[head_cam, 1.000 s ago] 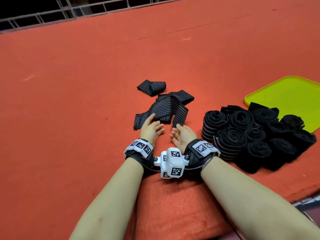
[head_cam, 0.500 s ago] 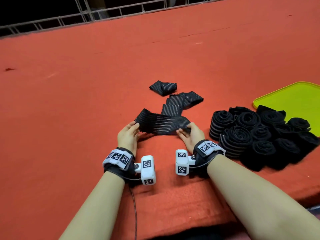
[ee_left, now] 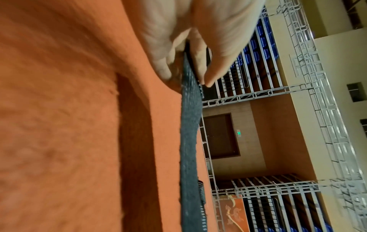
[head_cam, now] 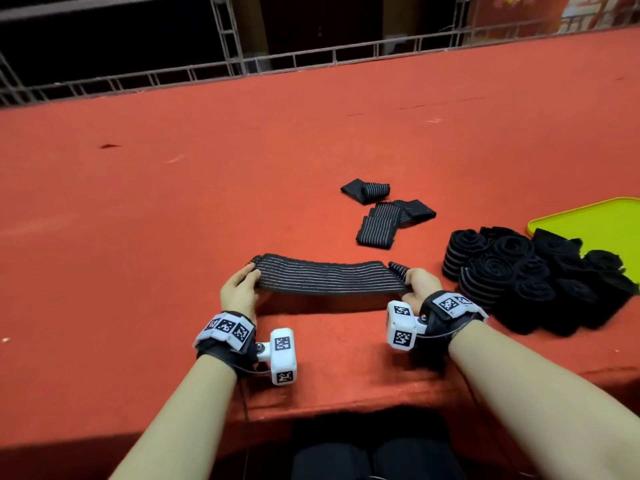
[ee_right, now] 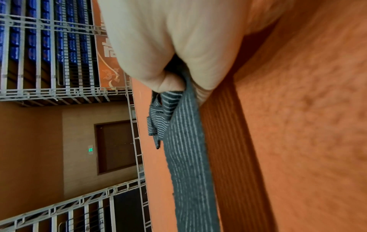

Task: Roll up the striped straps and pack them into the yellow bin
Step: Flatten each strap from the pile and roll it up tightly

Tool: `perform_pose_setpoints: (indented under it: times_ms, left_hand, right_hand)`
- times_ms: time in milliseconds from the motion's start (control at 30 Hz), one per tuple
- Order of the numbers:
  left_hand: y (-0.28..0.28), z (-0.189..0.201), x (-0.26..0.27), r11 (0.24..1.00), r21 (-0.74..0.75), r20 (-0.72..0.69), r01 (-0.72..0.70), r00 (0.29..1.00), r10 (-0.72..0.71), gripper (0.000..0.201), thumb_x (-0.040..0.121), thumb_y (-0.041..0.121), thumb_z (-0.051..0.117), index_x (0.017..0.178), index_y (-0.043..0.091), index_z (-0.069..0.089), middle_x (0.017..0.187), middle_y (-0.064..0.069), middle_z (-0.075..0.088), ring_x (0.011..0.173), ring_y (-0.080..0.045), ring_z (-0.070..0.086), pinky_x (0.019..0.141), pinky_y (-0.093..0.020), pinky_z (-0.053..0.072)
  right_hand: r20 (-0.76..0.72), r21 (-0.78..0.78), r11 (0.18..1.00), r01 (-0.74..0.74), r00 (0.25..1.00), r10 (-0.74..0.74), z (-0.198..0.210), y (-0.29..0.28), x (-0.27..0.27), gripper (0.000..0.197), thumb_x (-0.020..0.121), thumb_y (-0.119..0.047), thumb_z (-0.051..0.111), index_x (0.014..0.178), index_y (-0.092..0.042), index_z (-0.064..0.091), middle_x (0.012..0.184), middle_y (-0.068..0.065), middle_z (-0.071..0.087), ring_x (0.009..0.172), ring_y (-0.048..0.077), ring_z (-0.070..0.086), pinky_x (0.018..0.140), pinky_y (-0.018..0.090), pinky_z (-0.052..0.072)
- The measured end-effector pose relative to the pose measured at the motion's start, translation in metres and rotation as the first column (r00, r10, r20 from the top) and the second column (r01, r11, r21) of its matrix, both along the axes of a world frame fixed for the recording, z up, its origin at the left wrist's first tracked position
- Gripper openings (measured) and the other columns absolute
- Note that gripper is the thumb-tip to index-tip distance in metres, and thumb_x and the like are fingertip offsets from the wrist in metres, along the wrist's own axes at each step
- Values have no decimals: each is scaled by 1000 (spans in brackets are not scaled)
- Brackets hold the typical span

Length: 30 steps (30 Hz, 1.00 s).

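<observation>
A black strap with thin white stripes (head_cam: 329,277) hangs stretched flat just above the red table, casting a shadow below. My left hand (head_cam: 242,289) pinches its left end (ee_left: 189,75); my right hand (head_cam: 417,284) grips its right end (ee_right: 178,97), where a short flap folds back. Beyond it lie loose unrolled straps (head_cam: 388,221) and a folded one (head_cam: 365,190). A heap of rolled black straps (head_cam: 526,275) sits to the right, in front of the yellow bin (head_cam: 595,225), which is cut off by the frame edge.
The red felt table (head_cam: 173,202) stretches wide to the left and far side. A metal railing (head_cam: 242,67) runs along its far edge. The table's near edge (head_cam: 346,407) lies just under my wrists, with dark-clothed knees below it.
Both hands picked one strap out of the loose pile, drew it toward me and moved apart, stretching it out flat between them. The head view has tilted up.
</observation>
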<state>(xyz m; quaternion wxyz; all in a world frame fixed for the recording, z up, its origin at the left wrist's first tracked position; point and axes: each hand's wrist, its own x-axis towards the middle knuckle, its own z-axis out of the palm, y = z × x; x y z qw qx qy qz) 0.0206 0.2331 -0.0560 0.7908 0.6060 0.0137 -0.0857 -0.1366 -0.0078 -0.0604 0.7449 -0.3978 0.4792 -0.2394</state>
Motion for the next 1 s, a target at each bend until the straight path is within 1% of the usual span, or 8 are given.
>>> perform_pose_setpoints:
  times_ms: [100, 200, 367, 467, 633, 700, 900, 1000]
  left_hand:
    - [25, -18, -5, 988, 123, 33, -94, 995, 91, 29, 81, -5, 63, 106, 10, 61, 91, -14, 63, 76, -27, 62, 76, -43, 54]
    - [45, -27, -11, 971, 229, -28, -73, 996, 81, 38, 81, -1, 66, 117, 8, 56, 97, -16, 61, 78, -28, 61, 63, -34, 57]
    - [63, -34, -15, 945, 324, 11, -45, 999, 44, 31, 89, -2, 57, 120, -4, 51, 109, -20, 54, 85, -30, 60, 45, -21, 55]
    - [68, -40, -18, 886, 464, 14, 27, 999, -38, 30, 92, 1, 53, 122, 1, 50, 107, -19, 57, 58, -27, 66, 44, -24, 55]
    - [74, -38, -17, 752, 657, -14, 49, 999, -53, 24, 95, 17, 53, 113, 3, 60, 110, -18, 65, 56, -20, 67, 70, -37, 58]
    - [78, -33, -16, 699, 714, -28, 47, 999, -39, 26, 98, 23, 47, 105, 3, 62, 98, -18, 70, 54, -15, 65, 57, -23, 55]
    - [94, -38, -3, 718, 695, -133, 30, 987, 87, 35, 96, 14, 43, 65, 2, 54, 33, -1, 54, 27, -17, 55, 44, -28, 50]
    - [90, -31, -7, 563, 826, -20, -31, 996, 85, 27, 82, 21, 52, 72, -2, 62, 62, -19, 64, 67, -34, 67, 59, -32, 46]
  right_hand:
    - [-195, -295, 953, -63, 981, 4, 2, 10, -24, 25, 79, 7, 46, 76, -15, 56, 104, 10, 62, 108, 29, 57, 91, 29, 41]
    - [-95, -299, 954, -31, 996, 3, -5, 9, -30, 36, 76, 12, 43, 98, -5, 65, 106, 12, 65, 96, 25, 59, 87, 27, 43]
    - [-118, -310, 947, -84, 992, 50, -20, -2, -49, 13, 84, -3, 57, 90, -9, 66, 96, 12, 65, 100, 27, 60, 79, 32, 45]
    - [-167, -315, 948, -55, 986, 2, -28, 3, -44, 12, 74, -12, 71, 70, -18, 61, 85, 13, 66, 83, 25, 60, 78, 37, 50]
    - [-387, -450, 862, -233, 921, 47, -21, 18, -43, 25, 72, -4, 76, 81, -15, 56, 76, 6, 59, 70, 22, 56, 74, 33, 49]
    - [-432, -467, 851, -238, 902, 15, -25, 13, -42, 20, 72, 0, 71, 74, -16, 59, 75, 8, 61, 71, 24, 57, 76, 37, 52]
    - [-510, -459, 864, -204, 857, -69, -23, 8, -37, 17, 80, -6, 60, 89, 3, 70, 88, 20, 69, 88, 33, 66, 85, 37, 53]
    - [-516, -467, 858, -214, 854, -68, -18, 9, -36, 15, 79, -5, 62, 66, -10, 57, 83, 13, 61, 81, 26, 58, 76, 28, 45]
